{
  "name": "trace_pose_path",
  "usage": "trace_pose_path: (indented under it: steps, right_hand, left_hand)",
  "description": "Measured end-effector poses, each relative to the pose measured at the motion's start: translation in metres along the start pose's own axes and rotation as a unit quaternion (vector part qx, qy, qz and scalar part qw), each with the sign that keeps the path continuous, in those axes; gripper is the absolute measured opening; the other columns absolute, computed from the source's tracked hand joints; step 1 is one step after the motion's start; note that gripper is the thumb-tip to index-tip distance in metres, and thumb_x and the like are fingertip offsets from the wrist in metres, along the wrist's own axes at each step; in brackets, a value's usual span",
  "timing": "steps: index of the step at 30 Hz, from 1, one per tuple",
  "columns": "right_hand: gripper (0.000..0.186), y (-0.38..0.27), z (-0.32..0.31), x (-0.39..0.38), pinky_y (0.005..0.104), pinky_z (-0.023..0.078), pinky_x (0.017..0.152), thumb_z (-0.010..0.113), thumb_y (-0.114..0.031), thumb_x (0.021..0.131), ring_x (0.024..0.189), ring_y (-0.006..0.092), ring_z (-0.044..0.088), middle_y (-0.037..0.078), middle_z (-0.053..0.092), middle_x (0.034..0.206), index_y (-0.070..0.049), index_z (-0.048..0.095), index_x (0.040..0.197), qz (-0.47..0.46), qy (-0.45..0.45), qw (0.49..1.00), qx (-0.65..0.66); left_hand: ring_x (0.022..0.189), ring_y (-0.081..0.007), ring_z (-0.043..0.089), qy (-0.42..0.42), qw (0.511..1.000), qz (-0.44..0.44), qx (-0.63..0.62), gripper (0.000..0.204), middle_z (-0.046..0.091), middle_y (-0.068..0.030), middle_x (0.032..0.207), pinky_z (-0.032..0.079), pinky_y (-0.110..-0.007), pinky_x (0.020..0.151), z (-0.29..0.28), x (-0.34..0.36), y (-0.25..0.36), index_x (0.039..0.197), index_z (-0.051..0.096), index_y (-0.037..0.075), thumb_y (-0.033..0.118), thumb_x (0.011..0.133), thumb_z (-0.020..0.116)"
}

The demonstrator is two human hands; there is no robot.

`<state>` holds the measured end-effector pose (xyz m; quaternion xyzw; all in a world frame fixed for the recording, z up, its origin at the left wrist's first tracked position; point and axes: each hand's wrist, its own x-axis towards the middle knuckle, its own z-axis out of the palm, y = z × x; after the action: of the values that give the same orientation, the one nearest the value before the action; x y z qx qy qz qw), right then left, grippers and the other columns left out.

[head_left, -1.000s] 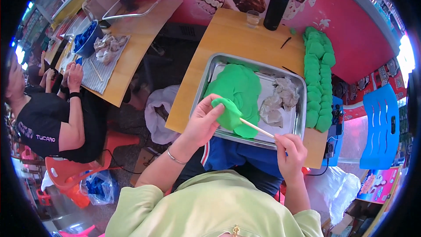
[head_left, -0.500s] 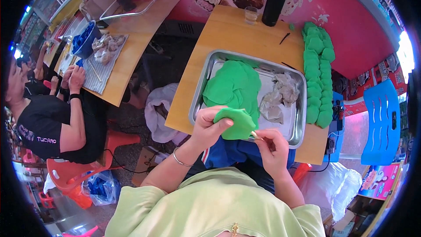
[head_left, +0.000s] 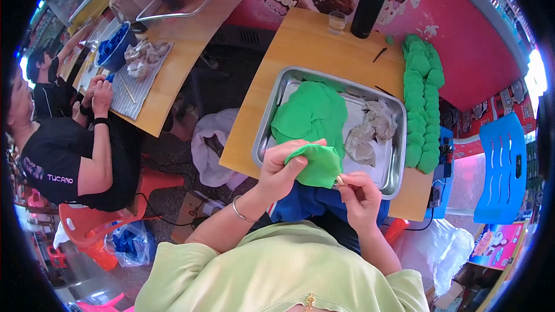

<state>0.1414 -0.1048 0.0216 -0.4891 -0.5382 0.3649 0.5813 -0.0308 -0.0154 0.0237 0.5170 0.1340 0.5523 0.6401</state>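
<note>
My left hand (head_left: 280,167) pinches a floppy green cloth piece (head_left: 315,166) between thumb and fingers. At its right edge my right hand (head_left: 357,193) grips a pale wooden stick (head_left: 341,179), most of which is hidden. Beyond them a steel tray (head_left: 399,156) holds a pile of similar green pieces (head_left: 306,112) on its left and crumpled pale bags with unclear contents (head_left: 370,127) on its right.
The wooden table (head_left: 309,43) also carries stacked green bundles (head_left: 422,112), a black flask (head_left: 368,8), a glass (head_left: 336,22) and thin dark sticks. A blue chair (head_left: 500,167) stands right. Co-workers (head_left: 58,164) work at another table (head_left: 167,81) on the left.
A second ago the stick stretched visibly rightward from the green piece. My right hand has since moved left to that piece, hiding most of the stick; my left hand has shifted slightly down and right.
</note>
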Motion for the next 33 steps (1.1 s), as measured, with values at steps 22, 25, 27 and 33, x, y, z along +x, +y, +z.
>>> trace_pose_path:
  steps: [22,25,27,33]
  right_hand:
    - [0.018,-0.011,-0.007,0.023,0.0171,0.032,0.047,0.065,0.009,0.077,0.057,0.0043,0.045,0.006,0.058,0.083,-0.002,0.064,0.091,-0.111,0.032,0.977,-0.179]
    - [0.018,-0.01,-0.006,0.023,0.0174,0.031,0.047,0.064,0.009,0.077,0.057,0.0044,0.045,0.006,0.058,0.082,-0.002,0.064,0.091,-0.103,0.024,0.978,-0.18]
    - [0.018,-0.01,-0.007,0.024,0.0175,0.031,0.047,0.065,0.009,0.077,0.057,0.0043,0.044,0.005,0.058,0.082,-0.003,0.064,0.091,-0.111,0.025,0.975,-0.192]
    - [0.018,-0.01,-0.005,0.023,0.0173,0.033,0.049,0.063,0.009,0.078,0.06,0.0042,0.045,0.005,0.057,0.082,-0.002,0.063,0.092,-0.095,0.014,0.98,-0.176]
  left_hand:
    - [0.093,-0.0104,0.059,-0.001,0.992,-0.017,0.128,0.03,0.065,-0.007,0.104,0.046,-0.021,0.077,-0.014,0.011,0.019,0.116,0.059,-0.006,0.014,0.095,0.051]
    - [0.091,-0.0094,0.059,0.016,0.995,-0.052,0.082,0.025,0.065,-0.0065,0.1,0.046,-0.02,0.076,-0.001,0.016,0.031,0.111,0.061,-0.006,0.01,0.093,0.054]
    - [0.089,-0.0087,0.059,0.06,0.994,-0.089,0.012,0.023,0.065,-0.0067,0.098,0.046,-0.019,0.074,0.004,0.018,0.036,0.109,0.062,-0.006,0.007,0.091,0.056]
    - [0.079,-0.0065,0.056,0.017,0.971,-0.054,0.234,0.021,0.065,-0.008,0.095,0.044,-0.019,0.069,-0.01,0.018,0.039,0.108,0.064,-0.004,0.005,0.09,0.058]
